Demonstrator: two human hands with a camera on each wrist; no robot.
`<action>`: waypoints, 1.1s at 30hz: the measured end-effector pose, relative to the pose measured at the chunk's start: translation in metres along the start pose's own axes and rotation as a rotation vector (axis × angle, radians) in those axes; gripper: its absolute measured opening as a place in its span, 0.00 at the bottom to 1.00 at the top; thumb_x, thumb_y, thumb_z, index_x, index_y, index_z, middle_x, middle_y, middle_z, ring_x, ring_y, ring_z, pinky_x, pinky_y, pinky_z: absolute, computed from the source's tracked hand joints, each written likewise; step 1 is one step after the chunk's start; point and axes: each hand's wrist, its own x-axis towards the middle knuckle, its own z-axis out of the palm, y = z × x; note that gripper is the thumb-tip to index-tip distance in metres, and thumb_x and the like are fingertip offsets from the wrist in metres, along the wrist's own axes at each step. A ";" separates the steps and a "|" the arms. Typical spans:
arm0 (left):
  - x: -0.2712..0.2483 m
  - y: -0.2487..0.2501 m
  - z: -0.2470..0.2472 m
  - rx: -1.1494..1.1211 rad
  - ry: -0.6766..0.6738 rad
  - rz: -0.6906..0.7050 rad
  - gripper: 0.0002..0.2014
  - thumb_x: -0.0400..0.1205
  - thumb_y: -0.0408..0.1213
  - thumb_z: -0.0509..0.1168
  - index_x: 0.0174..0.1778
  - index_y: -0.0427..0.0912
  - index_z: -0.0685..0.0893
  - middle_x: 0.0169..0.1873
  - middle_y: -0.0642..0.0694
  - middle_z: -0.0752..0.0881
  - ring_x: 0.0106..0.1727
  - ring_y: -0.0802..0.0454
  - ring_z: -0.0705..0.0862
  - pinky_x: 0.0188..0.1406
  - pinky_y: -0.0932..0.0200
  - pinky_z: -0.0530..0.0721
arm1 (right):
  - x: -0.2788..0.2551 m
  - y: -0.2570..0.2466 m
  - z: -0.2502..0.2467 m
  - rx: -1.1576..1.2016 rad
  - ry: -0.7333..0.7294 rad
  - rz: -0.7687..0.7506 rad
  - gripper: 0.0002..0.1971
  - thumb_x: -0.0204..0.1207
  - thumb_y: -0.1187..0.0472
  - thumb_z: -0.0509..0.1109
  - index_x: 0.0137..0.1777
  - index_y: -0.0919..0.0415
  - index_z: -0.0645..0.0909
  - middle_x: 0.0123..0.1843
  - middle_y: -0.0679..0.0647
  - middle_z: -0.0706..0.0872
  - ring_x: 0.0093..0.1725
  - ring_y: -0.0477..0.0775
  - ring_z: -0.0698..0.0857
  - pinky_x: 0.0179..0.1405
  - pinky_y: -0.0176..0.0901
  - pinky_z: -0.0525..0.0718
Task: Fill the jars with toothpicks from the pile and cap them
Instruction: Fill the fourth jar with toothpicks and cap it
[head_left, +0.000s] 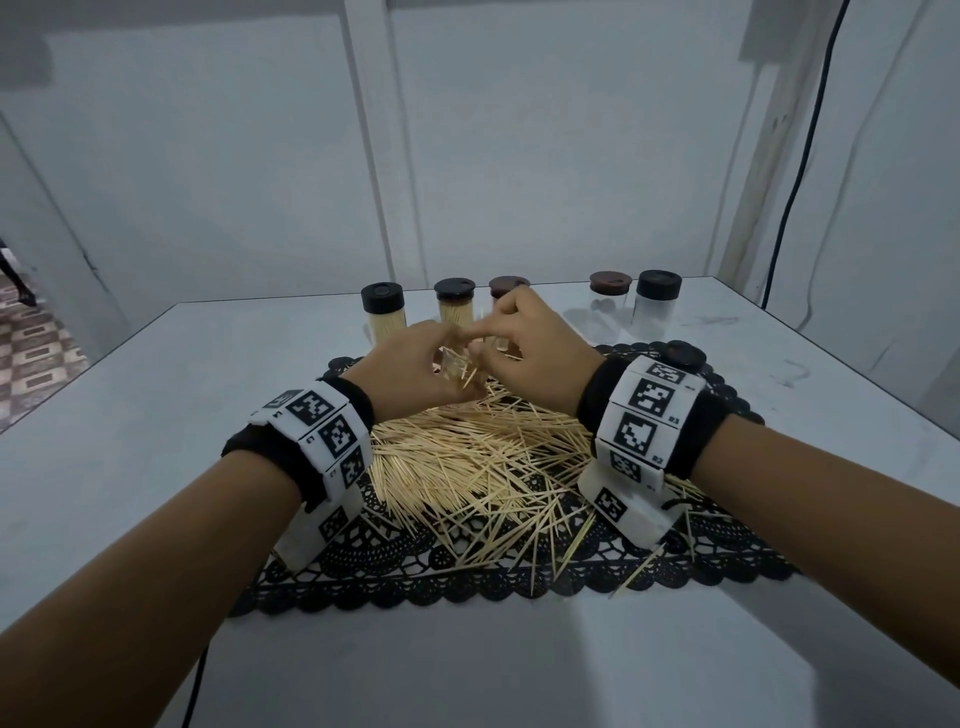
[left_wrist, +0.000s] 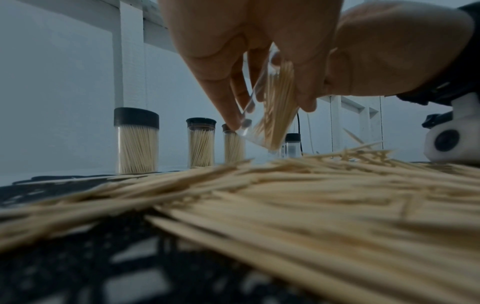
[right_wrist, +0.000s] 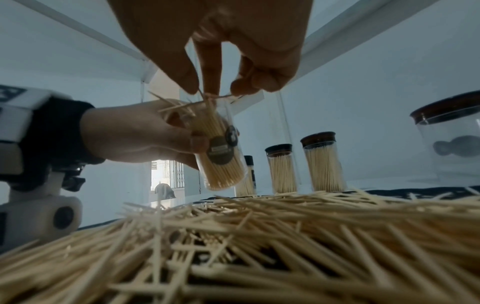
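Above the far edge of the loose heap of pale wooden toothpicks (head_left: 483, 457), a clear, uncapped plastic jar (right_wrist: 221, 152) is gripped in the curled fingers of the left hand (head_left: 410, 369) and tilted towards the right hand (head_left: 530, 343), presumably so its mouth is presented for loading. A few toothpicks are pinched in the right fingertips (right_wrist: 213, 82) just at that mouth, some splayed sideways across the rim; alignment looks needed before they can be dropped in. The jar appears nearly full already. A loose round black lid (head_left: 685, 356) is left just beyond the right wrist, probably for capping. Three filled, capped jars (head_left: 383, 312) are lined up behind the hands, two empty capped ones (head_left: 657, 299) further right. The black lace mat (head_left: 467, 587) is well covered; bare white table (head_left: 156, 389) is left on both sides.
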 end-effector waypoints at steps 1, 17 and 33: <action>0.000 0.000 0.000 -0.007 0.009 -0.003 0.24 0.72 0.48 0.75 0.61 0.44 0.80 0.49 0.53 0.80 0.50 0.56 0.78 0.41 0.72 0.71 | 0.000 -0.002 0.000 0.024 0.013 0.000 0.13 0.79 0.63 0.64 0.61 0.59 0.81 0.51 0.52 0.69 0.43 0.39 0.71 0.43 0.22 0.69; 0.000 -0.001 -0.002 0.006 0.045 -0.044 0.25 0.73 0.49 0.73 0.62 0.43 0.79 0.51 0.51 0.79 0.49 0.57 0.76 0.39 0.71 0.69 | 0.000 0.000 -0.008 -0.114 -0.055 0.016 0.20 0.71 0.56 0.74 0.62 0.57 0.76 0.53 0.49 0.69 0.50 0.47 0.74 0.54 0.42 0.78; 0.000 -0.001 0.000 -0.017 0.020 0.014 0.15 0.71 0.45 0.75 0.47 0.50 0.77 0.42 0.53 0.81 0.41 0.60 0.76 0.39 0.72 0.72 | 0.000 -0.008 0.000 -0.115 0.025 -0.136 0.08 0.79 0.64 0.64 0.52 0.67 0.82 0.45 0.58 0.85 0.40 0.47 0.74 0.35 0.32 0.65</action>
